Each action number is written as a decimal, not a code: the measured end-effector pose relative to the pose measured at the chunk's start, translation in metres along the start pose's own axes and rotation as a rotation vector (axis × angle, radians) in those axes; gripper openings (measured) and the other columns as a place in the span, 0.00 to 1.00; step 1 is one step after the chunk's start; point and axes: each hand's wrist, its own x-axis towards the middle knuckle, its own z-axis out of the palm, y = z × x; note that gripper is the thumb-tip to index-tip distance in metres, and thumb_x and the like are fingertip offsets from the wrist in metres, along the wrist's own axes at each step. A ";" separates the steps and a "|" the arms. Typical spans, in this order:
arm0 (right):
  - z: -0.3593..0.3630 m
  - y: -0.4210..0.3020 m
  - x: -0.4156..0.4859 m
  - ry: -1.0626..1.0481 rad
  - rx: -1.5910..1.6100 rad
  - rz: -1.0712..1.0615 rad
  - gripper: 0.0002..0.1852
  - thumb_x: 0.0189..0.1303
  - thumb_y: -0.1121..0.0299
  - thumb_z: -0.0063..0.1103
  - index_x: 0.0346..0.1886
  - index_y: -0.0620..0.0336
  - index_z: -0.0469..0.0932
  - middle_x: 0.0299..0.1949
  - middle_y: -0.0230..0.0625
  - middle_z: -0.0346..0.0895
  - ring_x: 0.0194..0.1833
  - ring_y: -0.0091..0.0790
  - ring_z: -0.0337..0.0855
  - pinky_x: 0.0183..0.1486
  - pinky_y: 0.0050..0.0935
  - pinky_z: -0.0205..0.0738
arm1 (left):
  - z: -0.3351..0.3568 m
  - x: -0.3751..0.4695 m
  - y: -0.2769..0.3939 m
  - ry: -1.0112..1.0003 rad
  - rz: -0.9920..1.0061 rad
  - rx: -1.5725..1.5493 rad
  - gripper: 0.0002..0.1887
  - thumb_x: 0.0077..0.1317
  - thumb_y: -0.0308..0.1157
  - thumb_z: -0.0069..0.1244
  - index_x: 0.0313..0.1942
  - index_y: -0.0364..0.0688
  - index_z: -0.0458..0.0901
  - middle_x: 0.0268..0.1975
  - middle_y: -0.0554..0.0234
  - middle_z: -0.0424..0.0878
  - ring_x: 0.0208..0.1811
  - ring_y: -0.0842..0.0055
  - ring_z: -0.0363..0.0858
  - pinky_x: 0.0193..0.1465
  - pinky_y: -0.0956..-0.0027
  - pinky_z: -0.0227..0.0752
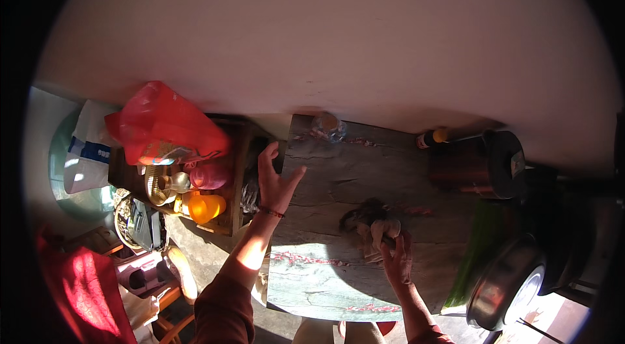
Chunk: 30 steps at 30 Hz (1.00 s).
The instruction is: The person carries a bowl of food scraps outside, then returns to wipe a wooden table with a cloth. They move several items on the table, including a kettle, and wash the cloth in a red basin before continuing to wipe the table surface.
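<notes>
My right hand (399, 261) holds a crumpled pale cloth (383, 234) against the table (317, 187), which has a grey wood-grain top with red floral marks. A darker crumpled part (364, 214) lies at the cloth's far left side; whether it belongs to the same piece I cannot tell. My left hand (276, 187) hovers by the table's left edge, fingers apart, with nothing in it. Near the wall at the back of the table stands a clear jar (332, 129).
Along the right are a small bottle with a yellow cap (432, 139), a dark red lidded container (468, 163) and a metal basin (503, 280). At left, a wooden cabinet (238, 182) bears a red plastic bag (166, 124), a pink jar (212, 175) and an orange cup (205, 207). A wall rises behind.
</notes>
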 end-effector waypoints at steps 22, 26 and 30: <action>0.001 -0.069 0.132 -0.295 1.283 0.568 0.20 0.71 0.57 0.34 0.53 0.61 0.70 0.44 0.35 0.76 0.46 0.29 0.78 0.47 0.27 0.73 | 0.048 -0.076 0.087 -0.203 0.285 -0.156 0.44 0.37 0.34 0.69 0.57 0.38 0.65 0.54 0.47 0.70 0.55 0.55 0.70 0.54 0.57 0.69; 0.000 -0.041 0.132 -0.701 1.425 0.812 0.16 0.70 0.60 0.40 0.51 0.59 0.72 0.43 0.33 0.77 0.43 0.26 0.80 0.42 0.25 0.77 | 0.024 -0.080 0.082 -0.430 0.398 -0.259 0.46 0.39 0.35 0.69 0.60 0.39 0.63 0.57 0.47 0.69 0.58 0.54 0.69 0.58 0.58 0.67; 0.020 -0.033 0.107 -0.877 1.252 0.730 0.14 0.67 0.63 0.47 0.48 0.62 0.74 0.43 0.35 0.78 0.40 0.26 0.81 0.37 0.24 0.78 | -0.008 -0.098 0.077 -0.589 0.413 -0.378 0.45 0.40 0.35 0.68 0.61 0.39 0.63 0.59 0.49 0.68 0.59 0.54 0.69 0.61 0.58 0.66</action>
